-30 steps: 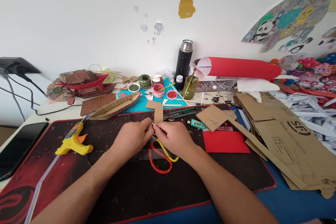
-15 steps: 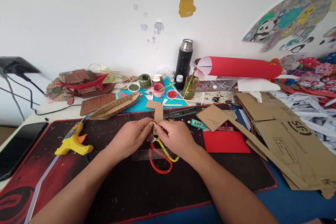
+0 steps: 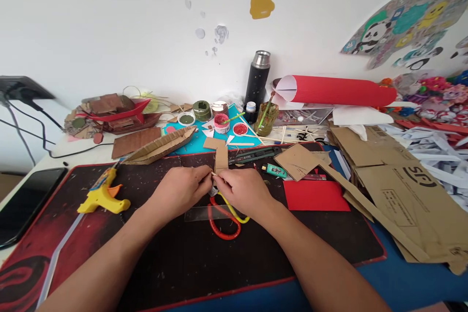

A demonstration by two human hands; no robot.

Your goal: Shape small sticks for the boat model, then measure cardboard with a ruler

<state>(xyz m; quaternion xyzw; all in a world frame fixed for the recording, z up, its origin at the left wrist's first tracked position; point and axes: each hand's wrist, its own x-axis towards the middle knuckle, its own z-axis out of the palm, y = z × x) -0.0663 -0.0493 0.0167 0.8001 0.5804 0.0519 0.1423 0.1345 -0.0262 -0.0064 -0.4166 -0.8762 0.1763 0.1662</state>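
My left hand [image 3: 185, 187] and my right hand [image 3: 246, 190] meet over the middle of the dark mat, fingertips pinched together. Between them shows the end of a small tan piece [image 3: 214, 174], mostly covered by the fingers; its kind is unclear. Just under the hands lie scissors [image 3: 223, 236] with one red and one yellow handle loop, their blades hidden. Beyond the fingertips is a cardboard strip [image 3: 221, 158]. A clear flat strip [image 3: 195, 214] lies under the scissor handles.
A yellow glue gun [image 3: 104, 197] and a cardboard boat hull [image 3: 161, 148] are on the left. Behind stand paint pots [image 3: 202, 111] and a black flask [image 3: 257, 80]. A utility knife [image 3: 256, 155], red card [image 3: 316, 196] and cardboard sheets [image 3: 402, 195] lie to the right.
The fingers have shifted slightly around the small tan piece, and its pale end shows more plainly. The camera view has tilted a little; the surrounding things stay put.
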